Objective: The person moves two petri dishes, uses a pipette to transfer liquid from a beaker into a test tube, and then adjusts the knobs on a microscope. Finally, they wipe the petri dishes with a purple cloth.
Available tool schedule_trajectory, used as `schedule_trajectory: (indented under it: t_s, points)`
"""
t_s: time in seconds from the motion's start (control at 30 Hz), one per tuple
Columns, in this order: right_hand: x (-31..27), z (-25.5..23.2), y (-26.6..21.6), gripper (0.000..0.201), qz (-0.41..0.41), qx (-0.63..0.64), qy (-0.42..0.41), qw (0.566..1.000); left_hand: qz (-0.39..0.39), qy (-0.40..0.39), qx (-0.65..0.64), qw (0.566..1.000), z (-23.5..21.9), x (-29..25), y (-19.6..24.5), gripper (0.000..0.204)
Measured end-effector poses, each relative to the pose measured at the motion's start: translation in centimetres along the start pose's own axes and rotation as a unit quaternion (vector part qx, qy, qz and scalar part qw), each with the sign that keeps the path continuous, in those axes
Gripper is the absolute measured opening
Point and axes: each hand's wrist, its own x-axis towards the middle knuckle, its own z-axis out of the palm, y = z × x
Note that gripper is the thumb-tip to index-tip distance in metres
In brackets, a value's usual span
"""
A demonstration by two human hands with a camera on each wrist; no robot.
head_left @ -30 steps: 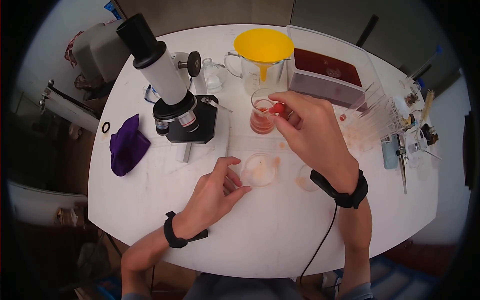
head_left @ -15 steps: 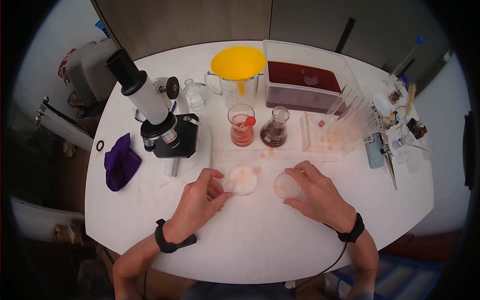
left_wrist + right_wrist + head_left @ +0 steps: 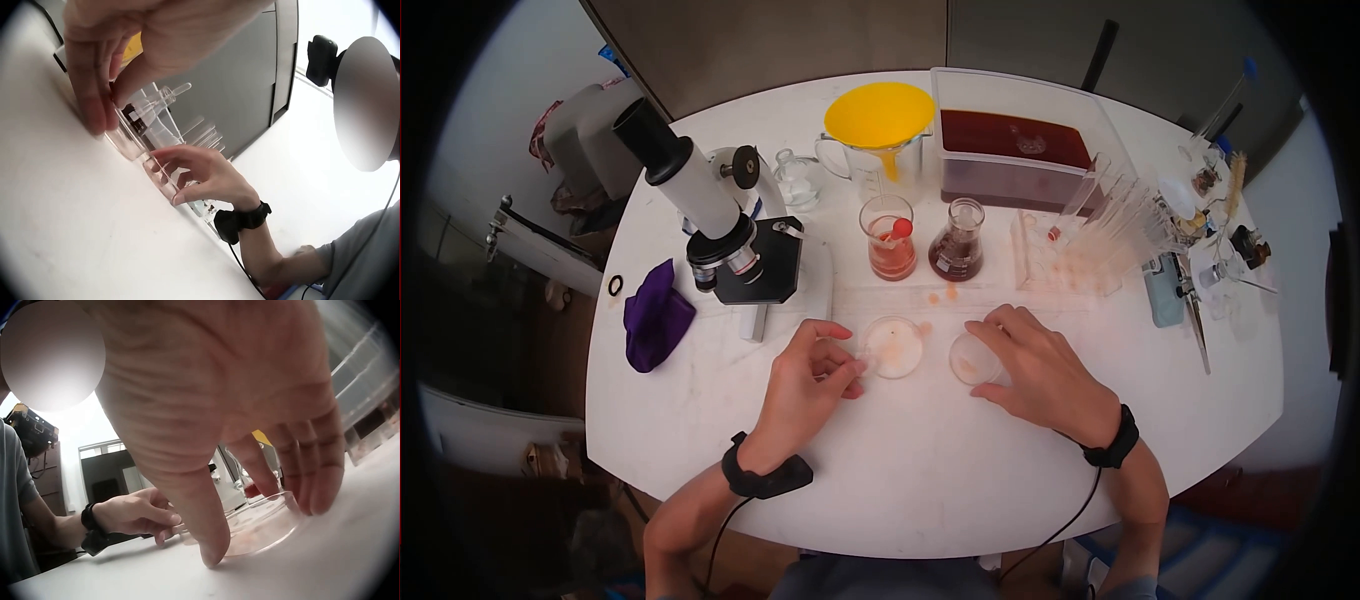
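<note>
Two clear petri dishes lie on the white table in front of me. At the left petri dish (image 3: 894,348), a pale one with orange stains, my left hand (image 3: 805,375) pinches the near-left edge between thumb and fingers. My right hand (image 3: 1040,365) spans the smaller right petri dish (image 3: 972,360), thumb on its near side and fingers on the far side, as the right wrist view shows. Behind them a beaker (image 3: 892,262) of red liquid holds a dropper with a red bulb (image 3: 901,229). A conical flask (image 3: 956,250) of dark liquid stands beside it.
A microscope (image 3: 725,215) and a purple cloth (image 3: 660,318) are on the left. At the back stand a jug with a yellow funnel (image 3: 880,115) and a plastic tub (image 3: 1015,150) of dark red liquid. Test tubes in a rack (image 3: 1065,270) and small tools fill the right side.
My right hand has let go of the dropper's red bulb, leaving it in the beaker, and has come down to the right petri dish. My left hand's fingers have closed in at the left dish.
</note>
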Motion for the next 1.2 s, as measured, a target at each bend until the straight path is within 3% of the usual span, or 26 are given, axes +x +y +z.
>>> schedule_trajectory:
  t_s: [0.23,0.43,0.5,0.7,0.77,0.83,0.9,1.2]
  points:
    - [0.0,0.3,0.5,0.063,-0.008,0.02,0.014,1.0,0.012,-0.005,-0.079,0.997,0.7,-1.8,2.1,0.032]
    - [-0.2,-2.8,-1.2,0.072,-0.016,0.049,0.094,0.994,0.034,-0.056,-0.06,0.996,4.4,-0.3,3.6,0.031]
    - [-0.2,-1.7,-1.1,0.057,-0.087,0.016,0.125,0.988,0.039,-0.058,-0.066,0.995,5.3,0.0,3.8,0.031]
    - [-0.2,-0.6,-0.3,0.029,-0.09,0.001,0.106,0.99,0.033,-0.058,-0.078,0.995,5.4,0.5,3.9,0.029]
    - [0.0,-0.5,0.2,0.028,-0.081,-0.011,0.105,0.991,0.178,0.014,0.185,0.966,3.7,1.1,3.9,0.025]
    - [0.0,-0.1,0.4,0.026,-0.072,-0.022,0.099,0.992,0.196,0.034,0.264,0.944,2.3,1.6,3.8,0.025]
    - [0.2,0.1,0.4,0.017,-0.059,-0.026,0.073,0.995,0.212,-0.004,0.357,0.91,1.6,2.1,3.6,0.027]
    - [0.5,0.7,0.5,0.016,-0.05,-0.007,0.06,0.997,0.2,-0.044,0.373,0.905,1.3,2.6,3.0,0.031]
